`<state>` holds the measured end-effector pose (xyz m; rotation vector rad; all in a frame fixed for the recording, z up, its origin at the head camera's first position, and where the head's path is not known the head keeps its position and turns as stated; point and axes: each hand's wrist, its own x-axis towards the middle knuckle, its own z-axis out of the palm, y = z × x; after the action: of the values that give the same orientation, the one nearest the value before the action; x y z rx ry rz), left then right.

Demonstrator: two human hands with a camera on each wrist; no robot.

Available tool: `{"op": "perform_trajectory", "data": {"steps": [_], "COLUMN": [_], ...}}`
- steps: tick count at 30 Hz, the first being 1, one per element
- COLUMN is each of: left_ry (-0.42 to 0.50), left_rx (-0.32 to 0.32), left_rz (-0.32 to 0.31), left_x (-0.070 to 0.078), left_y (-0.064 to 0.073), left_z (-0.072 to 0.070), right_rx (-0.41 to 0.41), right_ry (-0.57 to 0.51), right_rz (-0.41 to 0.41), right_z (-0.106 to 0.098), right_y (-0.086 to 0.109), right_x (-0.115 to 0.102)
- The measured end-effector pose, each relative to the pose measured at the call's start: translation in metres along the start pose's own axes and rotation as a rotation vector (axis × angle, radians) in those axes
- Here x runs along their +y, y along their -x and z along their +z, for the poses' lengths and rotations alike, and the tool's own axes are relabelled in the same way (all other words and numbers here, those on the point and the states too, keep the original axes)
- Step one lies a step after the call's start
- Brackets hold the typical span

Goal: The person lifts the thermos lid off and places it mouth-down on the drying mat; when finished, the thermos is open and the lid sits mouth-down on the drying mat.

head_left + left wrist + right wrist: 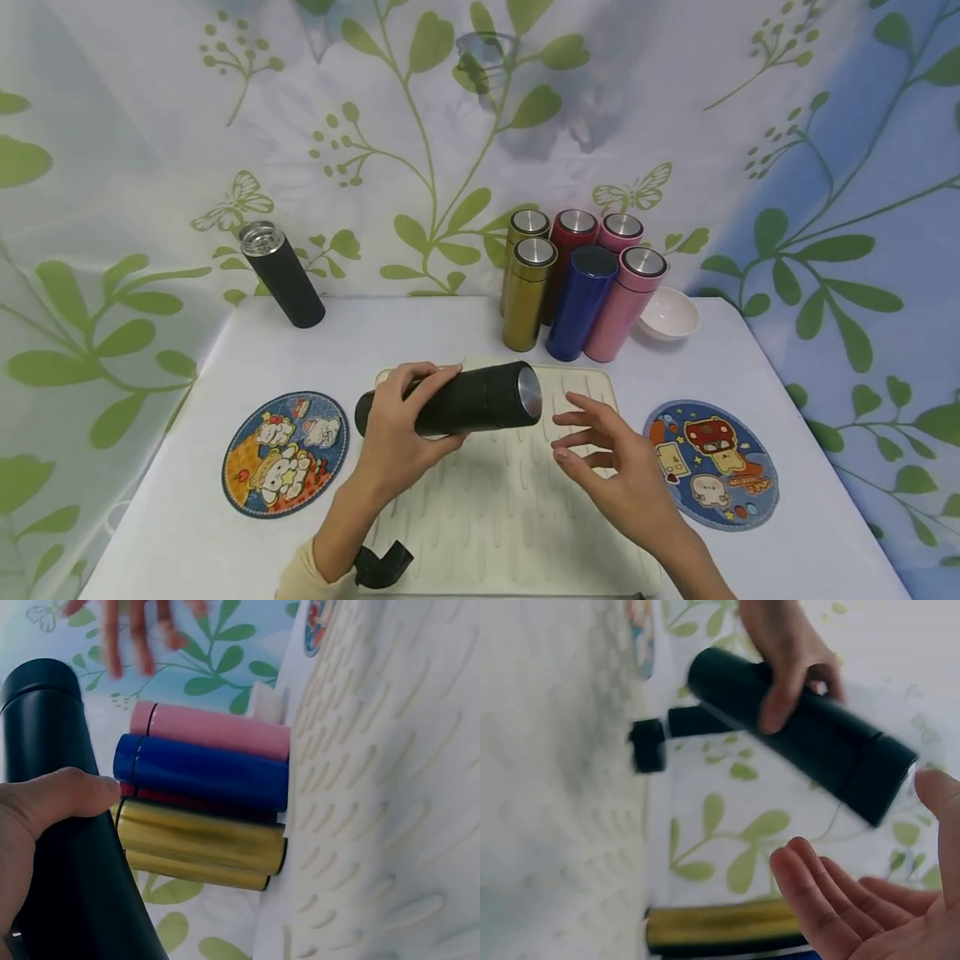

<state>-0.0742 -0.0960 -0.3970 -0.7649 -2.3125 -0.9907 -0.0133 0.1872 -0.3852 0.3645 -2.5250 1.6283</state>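
Observation:
My left hand [408,429] grips a black thermos flask [472,398] round its body, above the pale ridged mat [517,533]. The flask lies nearly level, its silver-topped lid end pointing right. In the left wrist view, the thumb [75,793] presses along the dark flask [67,877]. Just right of the lid end hovers my right hand [615,458], fingers spread and loosely bent, holding nothing. A gap separates it from the flask in the head view. The right wrist view shows its fingers [832,900] below the blurred flask [802,739].
A lidless black flask [283,275] stands back left. Gold [529,296], blue [582,304], red and pink [626,304] flasks cluster behind the mat beside a white bowl [670,315]. Round cartoon placemats lie left [285,454] and right [711,465]. A small dark object [649,746] is blurred.

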Motion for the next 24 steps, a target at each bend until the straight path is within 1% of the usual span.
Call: {"op": "perform_trajectory", "data": {"steps": [4, 8, 11, 13, 16, 19, 21, 24], "left_ry": [-0.078, -0.135, -0.181, -0.209, -0.257, -0.293, -0.299, -0.276], "left_rx": [-0.028, -0.033, -0.05, -0.075, -0.112, -0.142, -0.157, -0.187], "left_rz": [0.044, 0.079, 0.112, 0.132, 0.156, 0.179, 0.187, 0.176], "left_x": [0.007, 0.012, 0.014, 0.014, 0.014, 0.013, 0.012, 0.011], "left_y": [0.006, 0.012, 0.016, 0.02, 0.025, 0.029, 0.03, 0.031], "left_z": [0.004, 0.006, 0.007, 0.006, 0.003, -0.003, -0.006, -0.01], "right_rx": [-0.002, -0.031, -0.042, -0.057, -0.096, -0.135, -0.149, -0.155], "right_ry": [-0.056, -0.098, -0.107, -0.09, -0.092, -0.129, -0.151, -0.147], "right_rz": [0.058, 0.171, 0.239, 0.258, 0.249, 0.21, 0.174, 0.083], "right_z": [0.005, 0.016, 0.021, 0.023, 0.025, 0.027, 0.03, 0.032], "right_y": [-0.012, -0.021, -0.024, -0.025, -0.022, -0.017, -0.014, -0.011], "right_x": [-0.015, -0.025, -0.029, -0.03, -0.027, -0.022, -0.019, -0.016]}}
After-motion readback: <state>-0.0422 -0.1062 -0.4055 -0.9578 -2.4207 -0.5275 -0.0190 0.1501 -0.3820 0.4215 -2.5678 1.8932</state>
